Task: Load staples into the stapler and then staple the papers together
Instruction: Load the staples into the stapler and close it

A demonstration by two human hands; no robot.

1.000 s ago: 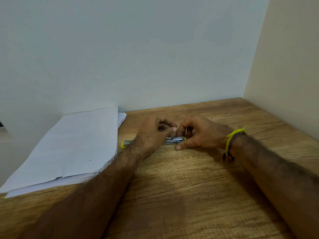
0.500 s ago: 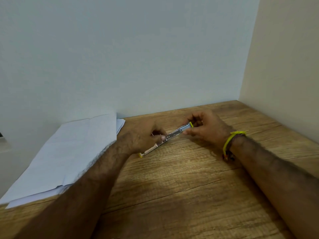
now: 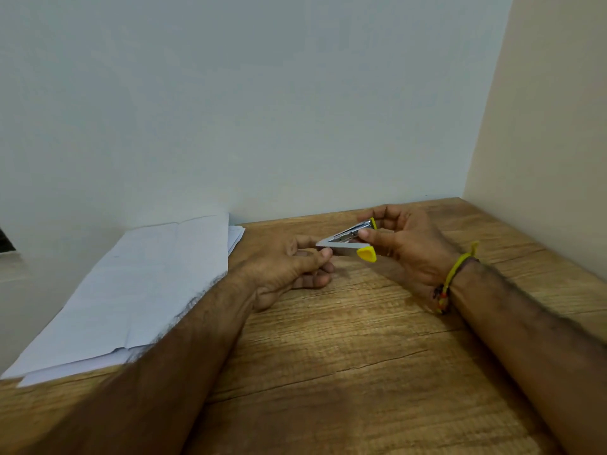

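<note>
stapler [image 3: 348, 239] pinched between left hand [image 3: 289, 267] and right hand [image 3: 407, 244]

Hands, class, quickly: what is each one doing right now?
Left hand: closed, its fingers pinch the stapler at its narrow end.
Right hand: closed, holding the stapler's yellow-tipped end, above the table.

Silver stapler [image 3: 348, 242] with yellow ends, hinged open (a narrow V), white papers [image 3: 131, 290] stacked flat at left
</note>
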